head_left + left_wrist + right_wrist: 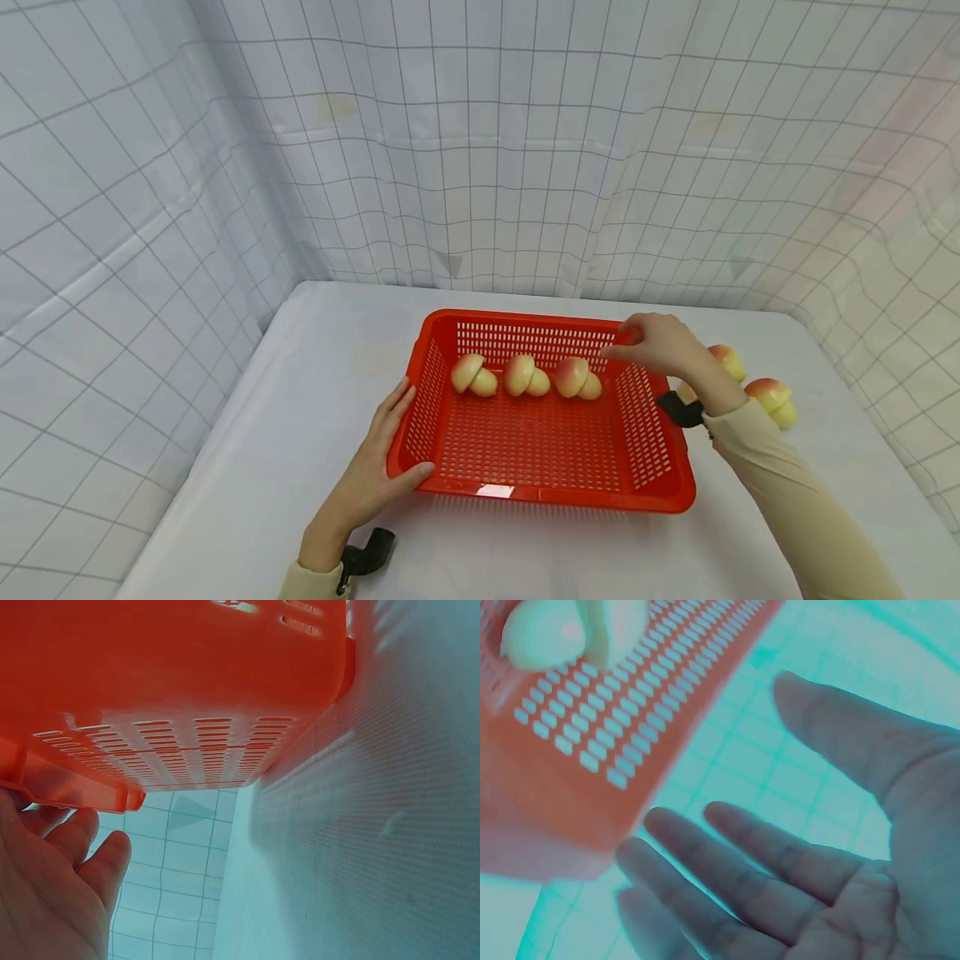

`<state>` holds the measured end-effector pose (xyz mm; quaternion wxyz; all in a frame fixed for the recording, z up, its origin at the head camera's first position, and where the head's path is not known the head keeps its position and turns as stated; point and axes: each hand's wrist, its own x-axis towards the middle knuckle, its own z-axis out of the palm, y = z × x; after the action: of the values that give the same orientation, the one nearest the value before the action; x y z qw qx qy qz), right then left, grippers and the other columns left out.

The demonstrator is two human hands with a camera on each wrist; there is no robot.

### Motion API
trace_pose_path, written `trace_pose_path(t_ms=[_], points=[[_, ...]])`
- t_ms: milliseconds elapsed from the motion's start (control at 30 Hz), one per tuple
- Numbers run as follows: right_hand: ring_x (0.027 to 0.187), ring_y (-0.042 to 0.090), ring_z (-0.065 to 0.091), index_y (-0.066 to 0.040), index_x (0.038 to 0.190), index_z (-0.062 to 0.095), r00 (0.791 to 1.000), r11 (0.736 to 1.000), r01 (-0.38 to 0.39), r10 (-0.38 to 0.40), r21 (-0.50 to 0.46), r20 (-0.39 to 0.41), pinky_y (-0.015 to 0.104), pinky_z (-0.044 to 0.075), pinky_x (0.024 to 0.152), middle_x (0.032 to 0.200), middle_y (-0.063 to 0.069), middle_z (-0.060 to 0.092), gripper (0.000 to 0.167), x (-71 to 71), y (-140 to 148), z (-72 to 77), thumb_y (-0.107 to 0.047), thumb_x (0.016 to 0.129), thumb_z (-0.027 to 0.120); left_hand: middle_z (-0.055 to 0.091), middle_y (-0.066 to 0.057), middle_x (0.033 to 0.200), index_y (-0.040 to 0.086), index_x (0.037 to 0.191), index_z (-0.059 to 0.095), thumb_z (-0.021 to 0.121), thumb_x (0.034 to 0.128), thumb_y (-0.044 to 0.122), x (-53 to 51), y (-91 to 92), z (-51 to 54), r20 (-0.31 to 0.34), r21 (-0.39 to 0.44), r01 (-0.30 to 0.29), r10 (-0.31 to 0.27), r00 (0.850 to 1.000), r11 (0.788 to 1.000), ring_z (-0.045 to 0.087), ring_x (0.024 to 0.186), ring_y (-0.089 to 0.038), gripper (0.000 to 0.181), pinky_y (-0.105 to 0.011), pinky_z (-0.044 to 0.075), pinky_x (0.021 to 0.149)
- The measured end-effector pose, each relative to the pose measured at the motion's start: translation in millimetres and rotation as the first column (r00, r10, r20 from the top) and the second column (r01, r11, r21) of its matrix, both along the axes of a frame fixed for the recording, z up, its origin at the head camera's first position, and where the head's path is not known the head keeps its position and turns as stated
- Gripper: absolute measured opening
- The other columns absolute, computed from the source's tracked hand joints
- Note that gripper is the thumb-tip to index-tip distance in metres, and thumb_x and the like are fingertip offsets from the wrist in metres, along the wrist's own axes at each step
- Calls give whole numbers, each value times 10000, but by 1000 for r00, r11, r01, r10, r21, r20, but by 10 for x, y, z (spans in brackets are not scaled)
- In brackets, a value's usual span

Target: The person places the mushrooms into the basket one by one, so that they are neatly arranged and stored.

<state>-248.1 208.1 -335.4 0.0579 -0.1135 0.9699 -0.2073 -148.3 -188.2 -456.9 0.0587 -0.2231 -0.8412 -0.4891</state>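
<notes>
A red slotted plastic basket [540,497] holds three mushroom-shaped pieces in a row near its back wall: a left mushroom [468,372], a middle mushroom [521,375] and a right mushroom [573,377]. Their caps are yellow flushed with red, their stems pale yellow. At the front left corner my left hand [367,477] touches the basket, thumb at the front rim and fingers spread along the left side. My right hand [660,344] hovers over the back right corner. Nothing lies between its parted thumb and loosely bent fingers [742,885]. One pale mushroom [547,634] shows in the right wrist view.
Right of the basket, a mushroom [771,400] lies on the white table [322,375]. More yellow-red pieces [726,360] sit partly behind my right wrist; I cannot tell how many. A white grid-patterned curtain [510,167] surrounds the table's back and sides.
</notes>
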Motion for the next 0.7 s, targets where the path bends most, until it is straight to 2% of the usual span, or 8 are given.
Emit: trace_pose_path(t_ms=[133, 267, 400, 533, 633, 700], points=[[959, 332, 597, 20, 1177, 605, 996, 995, 76, -78, -58, -44, 480, 470, 779, 1069, 186, 648, 617, 82, 217, 72, -513, 867, 617, 92, 35, 1564, 197, 1523, 203, 760, 762, 206, 6, 1, 0, 7, 4, 2, -2, 1000, 1000, 195, 1375, -257, 943, -550, 395, 933], [1010, 359, 587, 17, 1210, 578, 984, 980, 151, -162, -130, -79, 490, 472, 787, 1143, 212, 618, 665, 151, 475, 46, -560, 879, 568, 89, 46, 1564, 202, 1522, 203, 754, 771, 207, 9, -1, 4, 19, 13, 2, -2, 1000, 1000, 190, 1377, -249, 932, -538, 396, 936], [1019, 368, 570, 11, 1222, 560, 964, 956, 225, -246, -187, -101, 469, 460, 775, 1150, 222, 604, 669, 204, 718, -65, -568, 885, 551, 91, 39, 1565, 193, 1522, 205, 753, 773, 201, 5, -8, -5, 18, 19, 2, -3, 1000, 1000, 188, 1378, -252, 927, -540, 393, 938], [1027, 380, 531, 19, 1257, 519, 949, 930, 285, -309, -233, -70, 414, 479, 666, 1156, 247, 574, 701, 247, 909, -206, -569, 878, 560, 93, 37, 1566, 194, 1522, 208, 754, 771, 197, 2, -11, -7, 9, 21, 2, -3, 1000, 1000, 190, 1378, -252, 928, -536, 398, 935], [1035, 391, 510, 41, 1278, 485, 944, 920, 305, -325, -245, -45, 409, 477, 659, 1166, 267, 551, 730, 276, 1013, -316, -562, 877, 568, 91, 39, 1566, 196, 1522, 206, 755, 770, 196, 15, -1, 11, 14, 15, 1, -1, 1000, 1000, 202, 1372, -247, 931, -517, 415, 925], [1046, 389, 510, 50, 1272, 483, 943, 921, 312, -330, -232, -42, 416, 457, 729, 1171, 262, 553, 737, 294, 1068, -390, -565, 875, 570, 95, 35, 1565, 184, 1521, 210, 750, 776, 195, 38, 15, 47, 18, 10, -2, 2, 1000, 1000, 208, 1368, -244, 921, -511, 418, 923]])
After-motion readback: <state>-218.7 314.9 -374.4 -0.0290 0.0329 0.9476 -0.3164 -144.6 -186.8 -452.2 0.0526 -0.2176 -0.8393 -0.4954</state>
